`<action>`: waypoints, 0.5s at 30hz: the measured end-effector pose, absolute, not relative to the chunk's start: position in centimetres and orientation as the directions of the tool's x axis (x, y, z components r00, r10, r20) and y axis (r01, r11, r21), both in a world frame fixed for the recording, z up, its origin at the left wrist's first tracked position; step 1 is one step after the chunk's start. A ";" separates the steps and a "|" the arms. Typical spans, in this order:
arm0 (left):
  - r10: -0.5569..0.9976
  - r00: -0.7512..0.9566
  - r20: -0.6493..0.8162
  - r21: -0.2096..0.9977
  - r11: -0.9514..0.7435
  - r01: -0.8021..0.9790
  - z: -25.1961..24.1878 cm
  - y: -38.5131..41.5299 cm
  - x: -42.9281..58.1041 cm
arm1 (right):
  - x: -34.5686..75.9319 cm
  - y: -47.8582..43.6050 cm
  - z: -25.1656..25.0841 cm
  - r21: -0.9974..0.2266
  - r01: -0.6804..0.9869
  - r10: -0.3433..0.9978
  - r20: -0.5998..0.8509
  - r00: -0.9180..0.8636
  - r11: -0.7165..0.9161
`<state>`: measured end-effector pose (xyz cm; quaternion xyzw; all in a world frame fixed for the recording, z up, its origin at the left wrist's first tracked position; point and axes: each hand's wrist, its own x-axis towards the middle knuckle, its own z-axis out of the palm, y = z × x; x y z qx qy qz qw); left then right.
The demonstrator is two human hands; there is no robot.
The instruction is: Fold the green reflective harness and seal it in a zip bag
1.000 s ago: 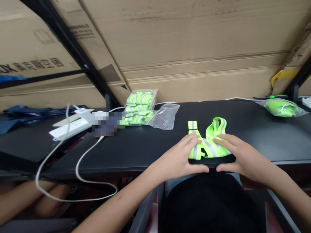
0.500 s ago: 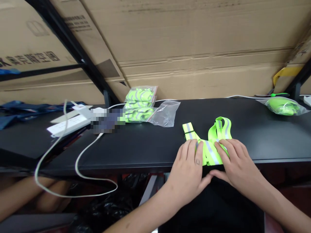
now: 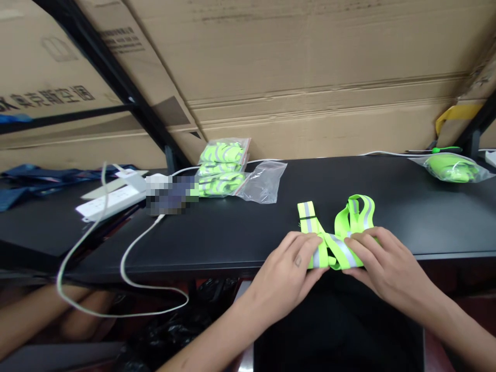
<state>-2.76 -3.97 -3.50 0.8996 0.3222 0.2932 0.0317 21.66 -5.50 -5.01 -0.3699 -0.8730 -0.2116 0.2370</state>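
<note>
From my end it's a black table (image 3: 232, 232) with a wall of cardboard boxes (image 3: 310, 77) behind it. The neon reflective strap (image 3: 338, 249) sits at the near edge between both hands. My left hand (image 3: 289, 268) pinches its left end and my right hand (image 3: 383, 263) pinches its right end, with the loops poking out beyond the fingers.

BODY | left hand (image 3: 289, 268): bare, one small dark mark (image 3: 297, 261) on the back of the forefinger | right hand (image 3: 387, 263): bare | forearms: both bare as far as the lower edge of view | clothing: plain black garment (image 3: 337, 330), matte, across the lap
</note>
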 end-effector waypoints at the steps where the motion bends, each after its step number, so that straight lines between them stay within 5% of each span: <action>1: 0.615 0.613 0.496 0.275 -0.781 0.560 -3.2 -3.7 -2.7 | 21.8 -5.1 -4.6 0.197 0.747 0.551 0.563 -0.616 0.635; 8: 0.786 0.583 0.205 0.577 -0.578 0.577 -0.5 0.3 -1.6 | 22.5 0.0 -1.1 0.004 0.768 0.695 0.421 -0.582 0.640; 15: 0.795 0.569 0.210 0.451 -0.595 0.665 -0.8 4.8 -0.7 | 23.0 4.6 -0.5 -0.093 0.747 0.727 0.334 -0.600 0.658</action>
